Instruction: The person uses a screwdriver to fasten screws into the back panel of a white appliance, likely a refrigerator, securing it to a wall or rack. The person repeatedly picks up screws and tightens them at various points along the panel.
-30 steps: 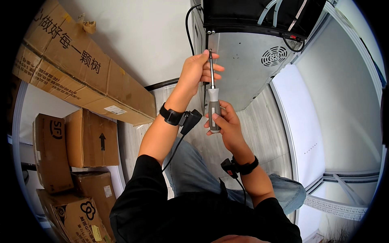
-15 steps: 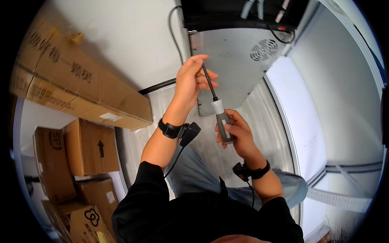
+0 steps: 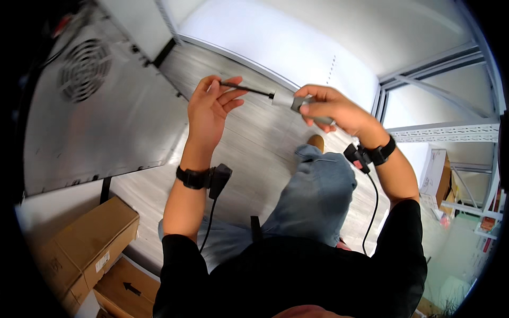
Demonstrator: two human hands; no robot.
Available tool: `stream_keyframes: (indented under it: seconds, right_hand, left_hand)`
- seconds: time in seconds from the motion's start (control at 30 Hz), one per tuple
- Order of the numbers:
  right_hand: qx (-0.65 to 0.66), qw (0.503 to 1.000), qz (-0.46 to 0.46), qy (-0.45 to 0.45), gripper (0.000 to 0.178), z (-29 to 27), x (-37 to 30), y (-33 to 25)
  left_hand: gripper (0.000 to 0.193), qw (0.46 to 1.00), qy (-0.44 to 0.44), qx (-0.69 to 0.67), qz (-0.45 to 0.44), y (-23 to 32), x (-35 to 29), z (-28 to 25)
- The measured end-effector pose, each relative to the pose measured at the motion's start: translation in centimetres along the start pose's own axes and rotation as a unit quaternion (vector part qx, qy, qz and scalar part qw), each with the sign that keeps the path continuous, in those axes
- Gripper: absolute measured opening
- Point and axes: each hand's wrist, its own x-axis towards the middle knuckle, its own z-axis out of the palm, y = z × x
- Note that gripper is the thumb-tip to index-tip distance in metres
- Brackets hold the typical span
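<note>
"Where was the screwdriver (image 3: 283, 98)?"

"Up over the floor (image 3: 244, 143), between the two hands. It was on a slant, with its tip to the left and its handle (image 3: 297, 104) to the right."

"Who had the handle?"

"The right hand (image 3: 339, 110). Its fingers were wrapped around it."

"And the left hand (image 3: 208, 114)?"

"That one was up at the tip. The thumb and first finger were right by the end of the thin dark rod (image 3: 249, 89), but I couldn't tell if they pinched it. The other fingers stuck out."

"What else was there?"

"A big gray metal box (image 3: 130, 116) stood on the left, with a round vent (image 3: 85, 70). Brown boxes (image 3: 87, 239) were at the bottom left. Each wrist had a black strap (image 3: 194, 178), and a brown shoe (image 3: 316, 141) poked out past the knee (image 3: 326, 180)."
</note>
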Motion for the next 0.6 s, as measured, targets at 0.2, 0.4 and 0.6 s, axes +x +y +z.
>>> stream_keyframes:
  seconds: [0.2,0.4,0.6]
  right_hand:
    - [0.037,0.999,0.003,0.039,0.031,-12.5,6.2,7.8]
    - [0.196,0.979,0.024,0.052,0.032,-22.0,12.9,19.1]
    - [0.309,0.945,0.051,0.098,0.034,-27.8,15.7,24.4]
  left_hand:
    - [0.015,0.99,0.012,0.087,-0.107,-10.3,10.5,0.5]
    - [0.017,0.951,-0.013,0.226,-0.211,-19.8,21.1,-0.8]
    - [0.016,0.905,-0.079,0.329,-0.257,-26.5,30.7,0.8]
